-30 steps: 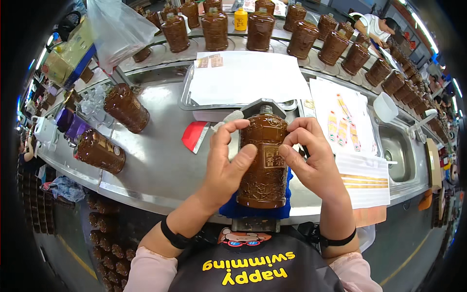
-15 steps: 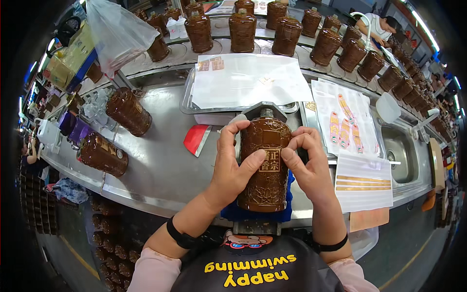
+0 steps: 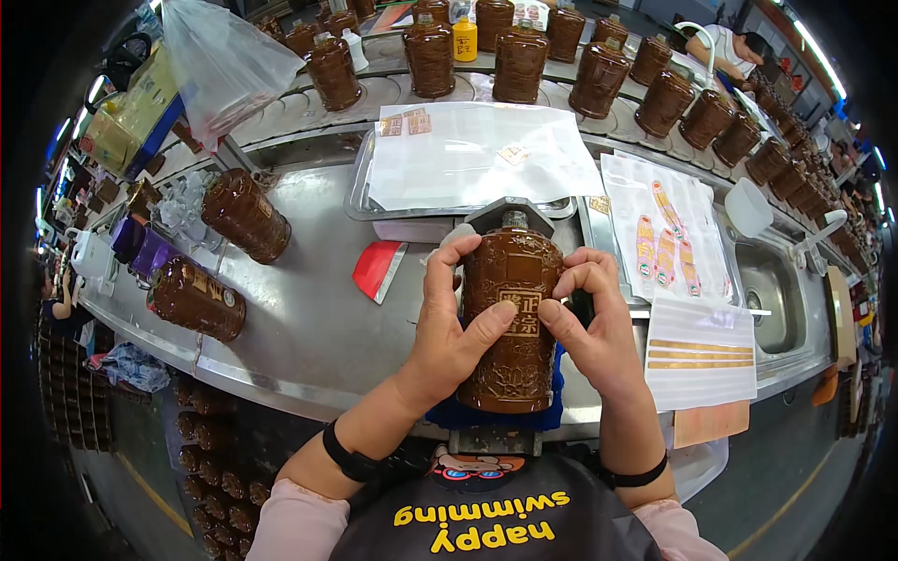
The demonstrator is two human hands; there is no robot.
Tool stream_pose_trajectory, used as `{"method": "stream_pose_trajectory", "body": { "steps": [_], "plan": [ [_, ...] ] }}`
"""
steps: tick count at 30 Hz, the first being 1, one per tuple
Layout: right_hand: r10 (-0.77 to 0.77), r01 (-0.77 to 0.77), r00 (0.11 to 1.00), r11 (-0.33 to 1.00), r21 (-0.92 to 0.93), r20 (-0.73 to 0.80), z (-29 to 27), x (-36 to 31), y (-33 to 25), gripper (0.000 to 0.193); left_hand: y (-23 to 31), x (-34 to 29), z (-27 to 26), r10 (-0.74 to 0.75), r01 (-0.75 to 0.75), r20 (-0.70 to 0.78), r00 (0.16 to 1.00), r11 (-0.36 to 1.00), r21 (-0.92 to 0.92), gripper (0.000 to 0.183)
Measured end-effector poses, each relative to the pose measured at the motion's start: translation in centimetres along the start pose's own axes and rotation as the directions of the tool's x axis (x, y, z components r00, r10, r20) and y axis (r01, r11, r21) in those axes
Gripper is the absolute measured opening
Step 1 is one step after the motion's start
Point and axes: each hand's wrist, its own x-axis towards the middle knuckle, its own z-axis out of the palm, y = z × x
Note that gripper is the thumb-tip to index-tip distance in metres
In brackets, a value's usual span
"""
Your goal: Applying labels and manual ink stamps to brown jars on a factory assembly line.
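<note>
I am viewing the steel bench [image 3: 299, 332], both forearms [image 3: 379, 416] slanting inward over its near edge. The brown bottle [image 3: 510, 363] is resting there between the hands, neck pointing away. The left hand [image 3: 449, 325], partly open, is cupping its left side; the right hand [image 3: 599, 313] is resting curled against its right. Both thumbs [image 3: 490, 324] are touching the gold label [image 3: 526, 304].

From here, one head-worn fisheye camera faces forward and down, close above the hands [image 3: 444, 341] and steel tabletop [image 3: 309, 313].
</note>
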Motion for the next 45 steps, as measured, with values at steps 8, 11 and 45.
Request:
{"method": "stream_pose_trajectory", "body": {
  "steps": [8,11,45],
  "plan": [
    [-0.011,0.011,1.000,1.000,0.000,0.010,0.0,0.0,0.1,0.026,0.1,0.0,0.1,-0.007,0.007,0.014,1.000,0.999,-0.046,0.068],
    [-0.022,0.022,1.000,1.000,-0.005,0.014,0.0,0.0,0.1,0.027,0.0,0.1,0.5,0.023,-0.022,0.006,1.000,0.984,-0.178,0.064],
    [0.013,-0.013,1.000,1.000,-0.003,-0.007,0.4,-0.1,0.3,0.031,0.6,0.0,0.5,-0.008,0.003,-0.026,1.000,0.986,-0.170,0.062]
  ]
}}
